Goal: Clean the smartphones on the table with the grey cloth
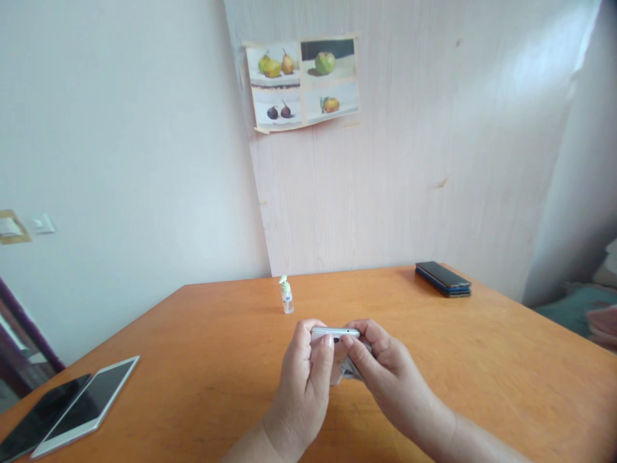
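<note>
Above the near middle of the table, a silver-white smartphone [335, 332] is held between both hands, its narrow edge turned up toward me. My left hand [304, 379] grips the left end, thumb on the near face. My right hand [390, 366] pinches the other end, with the thumb close to the camera lens. A grey cloth [351, 369] is tucked under the right hand's fingers, against the phone. Much of the phone's lower part is hidden by the thumbs. Beyond the hands stands a small clear pump bottle [288, 298] with a pale green top.
Two tablets, one white-framed [91, 402] and one dark [45, 411], lie overlapping at the left of the orange wooden table [212, 347]. A stack of dark phones [443, 279] sits at the back right. Fruit pictures [303, 83] hang on the panel behind.
</note>
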{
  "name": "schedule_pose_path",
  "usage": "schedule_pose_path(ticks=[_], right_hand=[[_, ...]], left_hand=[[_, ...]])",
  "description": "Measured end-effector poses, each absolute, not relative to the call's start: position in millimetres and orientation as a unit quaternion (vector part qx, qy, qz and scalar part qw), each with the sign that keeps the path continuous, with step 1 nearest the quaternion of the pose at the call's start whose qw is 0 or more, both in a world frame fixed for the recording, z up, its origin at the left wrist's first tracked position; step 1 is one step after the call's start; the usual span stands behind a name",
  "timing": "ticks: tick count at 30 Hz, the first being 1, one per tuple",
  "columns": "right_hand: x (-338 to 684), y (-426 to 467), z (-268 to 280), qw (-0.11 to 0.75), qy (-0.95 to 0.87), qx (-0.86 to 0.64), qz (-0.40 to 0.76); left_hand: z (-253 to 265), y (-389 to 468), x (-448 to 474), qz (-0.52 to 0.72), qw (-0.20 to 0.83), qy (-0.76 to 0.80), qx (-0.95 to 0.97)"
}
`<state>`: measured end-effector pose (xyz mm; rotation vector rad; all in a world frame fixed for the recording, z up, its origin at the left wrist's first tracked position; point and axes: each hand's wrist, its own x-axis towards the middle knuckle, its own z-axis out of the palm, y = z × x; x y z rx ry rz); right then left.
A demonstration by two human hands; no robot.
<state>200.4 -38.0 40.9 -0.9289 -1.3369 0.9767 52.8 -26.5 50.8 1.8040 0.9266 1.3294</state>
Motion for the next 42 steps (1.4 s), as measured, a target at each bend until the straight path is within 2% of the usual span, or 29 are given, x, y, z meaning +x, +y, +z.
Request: schedule_pose_path(ticks=[9,20,42], right_hand=[[201.0,-37.1,38.9,0.585,-0.576,-0.396,0.411],[197.5,-41.2,45.8,0.596,-0.527,-0.369,0.481],[197.2,-39.4,42.9,0.603,-0.552,-0.365,0.445]], left_hand=[[49.8,-25.8,53.0,0.514,0.341,0.371,0.694],[52.7,-25.4,53.2,0.525,0.361,0.376,0.673],[53.7,-26.3,54.9,0.529,0.365,0.386,0.662]])
